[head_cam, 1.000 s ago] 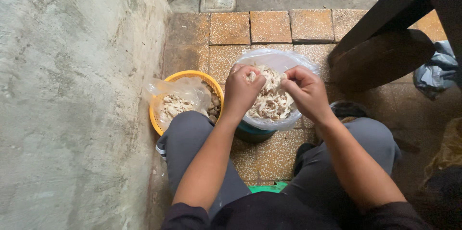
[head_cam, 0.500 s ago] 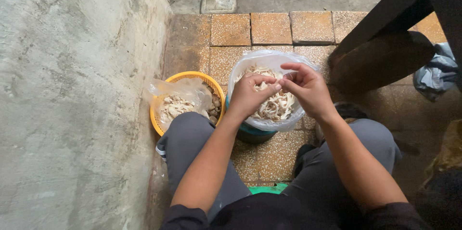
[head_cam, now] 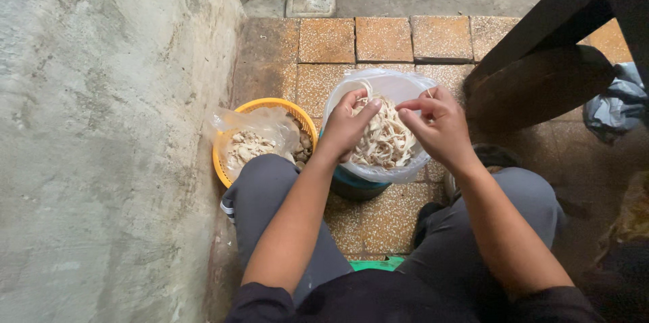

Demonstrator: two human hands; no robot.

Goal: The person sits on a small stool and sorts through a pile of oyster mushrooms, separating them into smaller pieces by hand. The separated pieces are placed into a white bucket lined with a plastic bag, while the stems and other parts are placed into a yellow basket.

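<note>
Both hands sit over the plastic-lined bucket [head_cam: 378,174] between the knees: left hand [head_cam: 348,127] loosely curled on shredded mushrooms [head_cam: 385,140], right hand [head_cam: 436,123] fingers pinching a strand, probably tearing it. Orange basket [head_cam: 233,160] sits by the wall.

Single head view, looking steeply down, close over lap and tiled floor [head_cam: 385,39], probably seated

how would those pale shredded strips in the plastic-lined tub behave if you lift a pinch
The pale shredded strips are thin and curl loosely, so probably floppy and light. They lie tangled, so likely clump. The clear plastic liner looks flimsy, likely to shift.
</note>
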